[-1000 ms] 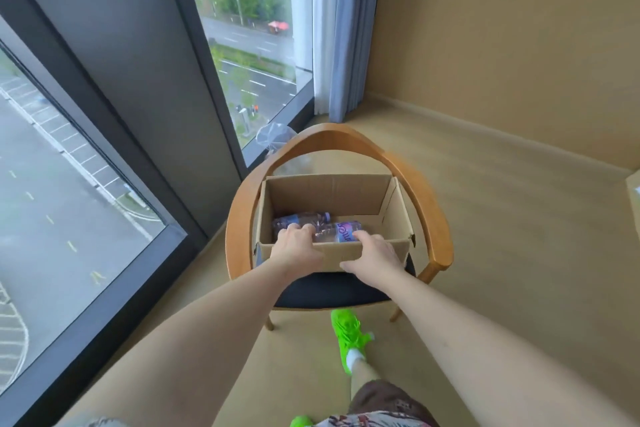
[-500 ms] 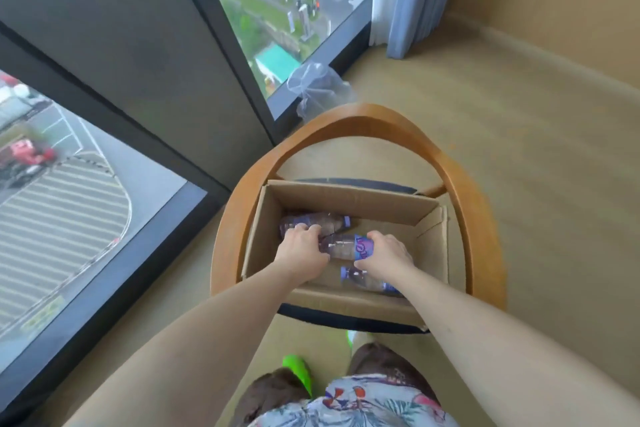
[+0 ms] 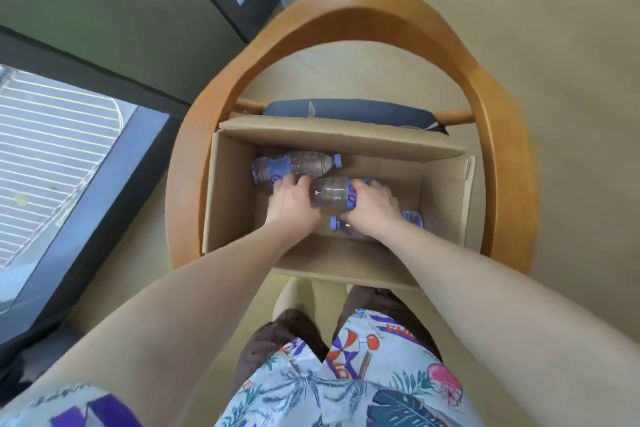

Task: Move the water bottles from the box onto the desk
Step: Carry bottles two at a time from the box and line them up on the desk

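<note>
Presently: cardboard box [image 3: 443, 163] on wooden armchair [image 3: 346, 7], three water bottles lying inside. Far bottle [image 3: 294, 165] at 11 o'clock, under left hand [image 3: 292, 203], fingers curled on it. Middle bottle [image 3: 332, 196] grasped by right hand [image 3: 372, 206]. Near bottle [image 3: 412, 218] at 4 o'clock, partly hidden.

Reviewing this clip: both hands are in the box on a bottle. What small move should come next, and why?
Probably lift the middle bottle straight up out of the cardboard box: the left hand and right hand flank its ends, and it lies between two other bottles, all still inside.
</note>
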